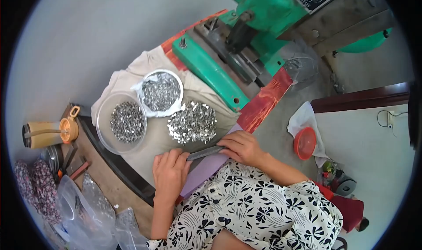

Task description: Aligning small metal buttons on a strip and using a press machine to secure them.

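Observation:
A flat grey metal strip (205,152) lies across the cloth-covered bench, held at both ends. My left hand (170,172) grips its left end and my right hand (242,147) grips its right end. Just beyond the strip lies a loose heap of small shiny metal pieces (192,122) on the beige cloth (158,142). Farther left, a clear plastic bowl (105,135) and a white bowl (176,81) lined with plastic each hold several more small metal pieces.
A green press machine (263,12) with a green arm (204,70) and red wooden edge (263,103) stands behind the heap. A tan bottle (48,133) lies at the left, plastic bags (88,210) below it. A red lid (305,143) sits on the floor at the right.

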`<state>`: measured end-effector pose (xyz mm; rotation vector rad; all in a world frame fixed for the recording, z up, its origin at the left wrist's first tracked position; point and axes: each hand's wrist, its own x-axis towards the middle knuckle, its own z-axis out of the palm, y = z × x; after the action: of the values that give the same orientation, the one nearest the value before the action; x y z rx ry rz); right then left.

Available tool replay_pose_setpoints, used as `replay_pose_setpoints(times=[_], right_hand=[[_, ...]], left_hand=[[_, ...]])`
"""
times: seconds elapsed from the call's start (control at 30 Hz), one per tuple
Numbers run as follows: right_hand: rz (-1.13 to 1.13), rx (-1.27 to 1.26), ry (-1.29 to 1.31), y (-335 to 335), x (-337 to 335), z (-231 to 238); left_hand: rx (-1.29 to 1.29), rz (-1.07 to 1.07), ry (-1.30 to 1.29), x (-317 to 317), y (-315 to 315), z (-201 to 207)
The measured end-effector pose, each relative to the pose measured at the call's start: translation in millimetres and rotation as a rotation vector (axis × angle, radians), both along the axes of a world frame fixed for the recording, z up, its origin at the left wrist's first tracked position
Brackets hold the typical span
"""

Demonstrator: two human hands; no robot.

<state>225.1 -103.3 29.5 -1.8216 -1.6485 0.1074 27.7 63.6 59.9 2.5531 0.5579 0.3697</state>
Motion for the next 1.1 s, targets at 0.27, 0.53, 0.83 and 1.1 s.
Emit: replay_pose_setpoints(times=[0.27, 0.53, 0.83, 1.1], right_hand=[[-0.411, 0.188, -0.247, -10.1, 75.0, 71.2], [-0.595, 0.244, -0.299, 12.1, 111.8, 69.0], [-0.63, 0.203, -0.218, -15.6, 93.6, 60.5], [-0.688, 0.15, -0.161, -11.1, 85.8, 62.3]], left_hand=[[0.135, -0.408, -0.355, 146.5, 51.9, 48.9], [0.355, -0.529, -0.406, 240.3, 77.4, 59.0], [0.44, -0.674, -0.317, 255.9, 55.3, 54.9], [0.534, -0.677, -0.153, 250.8, 47.6, 60.6]])
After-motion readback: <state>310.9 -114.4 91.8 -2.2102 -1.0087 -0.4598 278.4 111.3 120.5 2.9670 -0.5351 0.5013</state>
